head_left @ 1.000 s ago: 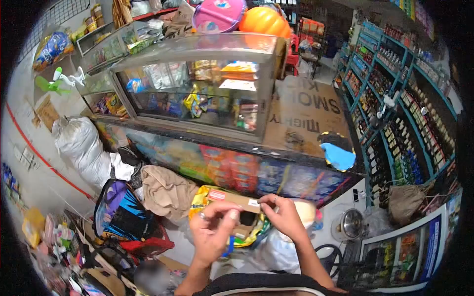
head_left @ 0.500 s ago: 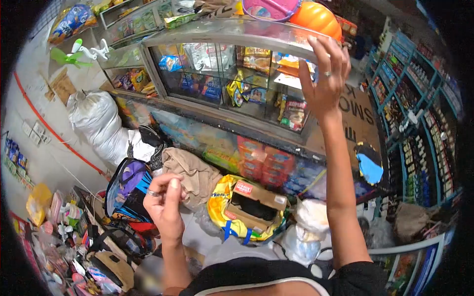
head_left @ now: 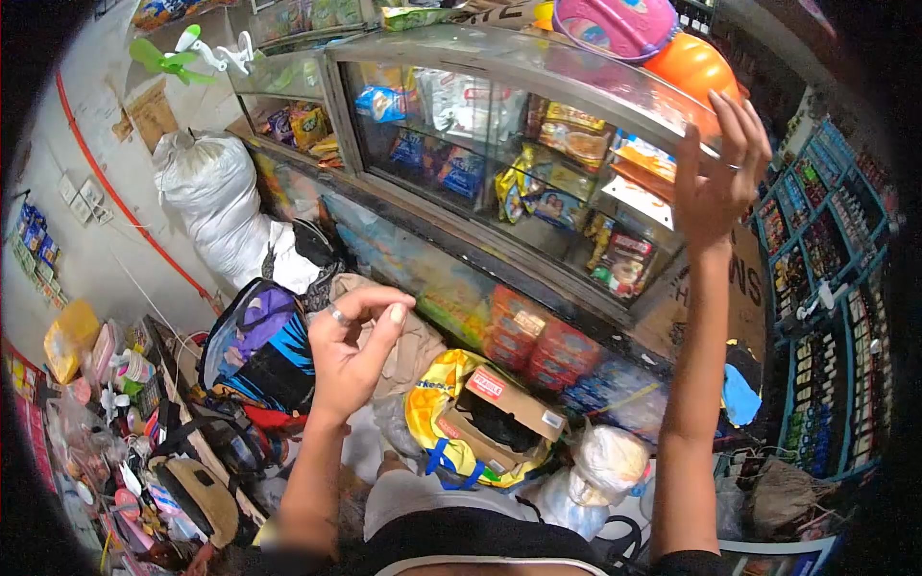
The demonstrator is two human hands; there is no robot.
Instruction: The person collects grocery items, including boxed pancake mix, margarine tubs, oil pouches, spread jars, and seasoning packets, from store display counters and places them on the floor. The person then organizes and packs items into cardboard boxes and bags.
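Observation:
My right hand (head_left: 722, 182) is raised at the right end of a glass display case (head_left: 432, 206), its fingers apart and nothing in its grasp. The fingertips overlap the top edge of the case, near an orange plastic pumpkin (head_left: 693, 72); whether they touch it I cannot tell. Lower down, my left hand (head_left: 355, 350) hovers with thumb and forefinger brought together and the other fingers curled. Anything between them is too small to make out. Behind it lies a beige cloth (head_left: 413, 360). Packets, among them a coffee pack (head_left: 629, 264), fill the case's shelves.
A yellow bag (head_left: 423, 398) holding an open cardboard box (head_left: 509, 384) stands on the floor before me. White sacks (head_left: 206, 197) lean at the left, beside a backpack (head_left: 264, 346). Piled goods crowd the lower left. Bottle shelves (head_left: 826, 355) line the right.
The view has shifted, so the case sits larger and nearer. My right hand stays by its top edge, fingers spread. My left hand has turned, its thumb and forefinger now pointing right.

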